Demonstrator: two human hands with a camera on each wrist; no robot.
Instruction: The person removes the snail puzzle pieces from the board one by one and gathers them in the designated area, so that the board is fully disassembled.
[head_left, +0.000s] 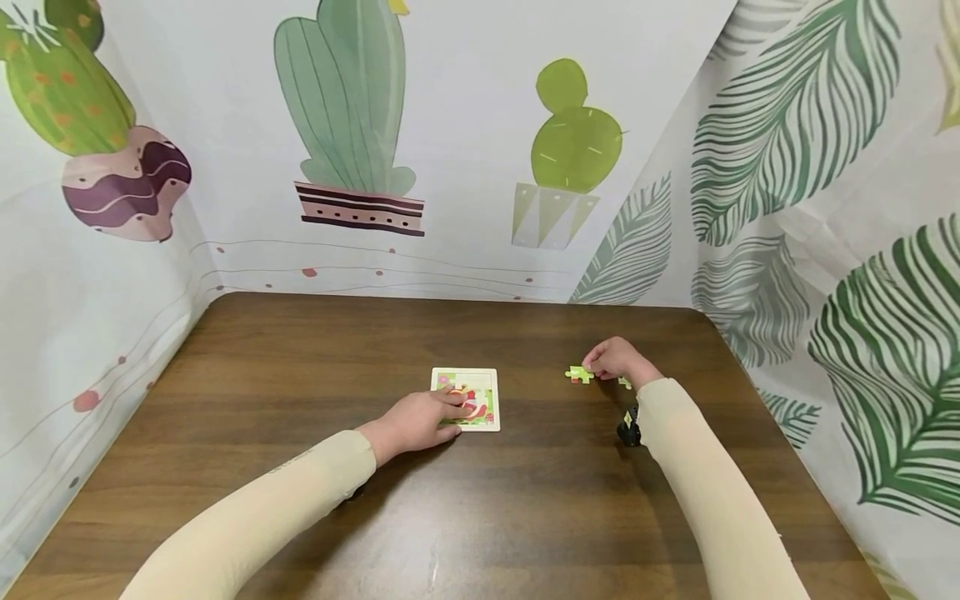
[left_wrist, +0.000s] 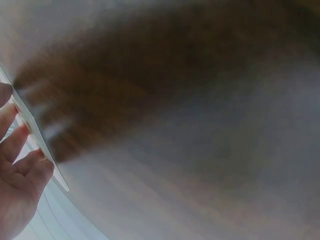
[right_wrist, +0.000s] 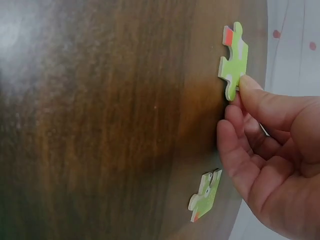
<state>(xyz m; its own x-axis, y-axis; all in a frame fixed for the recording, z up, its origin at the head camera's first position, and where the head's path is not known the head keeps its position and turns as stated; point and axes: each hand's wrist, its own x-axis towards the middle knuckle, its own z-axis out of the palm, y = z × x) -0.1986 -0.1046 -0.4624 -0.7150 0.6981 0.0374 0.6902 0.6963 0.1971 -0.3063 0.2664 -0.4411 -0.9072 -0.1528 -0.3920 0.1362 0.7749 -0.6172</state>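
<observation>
Two loose green jigsaw pieces are on the right part of the table: the right hand pinches the first piece between its fingers and thumb, while the second piece, partly hidden by that hand in the head view, shows its orange corner in the right wrist view. Well apart to the left is one square puzzle tray with a red-and-green picture, the left hand resting its loosely extended fingers on it. Beyond, the wall cloth bears three potted cacti, visible in the head view.
</observation>
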